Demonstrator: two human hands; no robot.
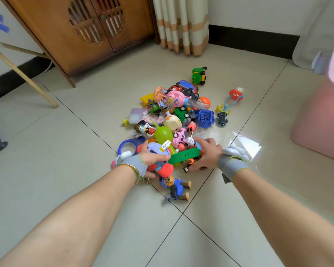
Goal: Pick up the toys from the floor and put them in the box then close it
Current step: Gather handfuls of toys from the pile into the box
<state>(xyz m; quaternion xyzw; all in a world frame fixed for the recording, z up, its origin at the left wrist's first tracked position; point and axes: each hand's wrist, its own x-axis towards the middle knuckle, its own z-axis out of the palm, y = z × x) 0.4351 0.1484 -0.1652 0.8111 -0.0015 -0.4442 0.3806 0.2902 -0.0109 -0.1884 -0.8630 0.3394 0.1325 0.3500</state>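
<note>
Your left hand [152, 159] curls round a purple toy [156, 148]; your right hand [206, 153] clasps a green bar [183, 156] by its end. Both work the near edge of the toy pile [174, 116], apparently to scoop several together. The pink box [320, 122] stands well apart, far right.

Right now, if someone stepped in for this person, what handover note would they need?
Left grip holds a lilac toy at the pile's near edge.
Right grip curls round an orange figure beside the green bar.
Toy pile lies on the floor; green truck and blue dog figure lie apart.
Pink box stands to the right, apparently open; contents barely visible.
Left: load everything, close it.
</note>
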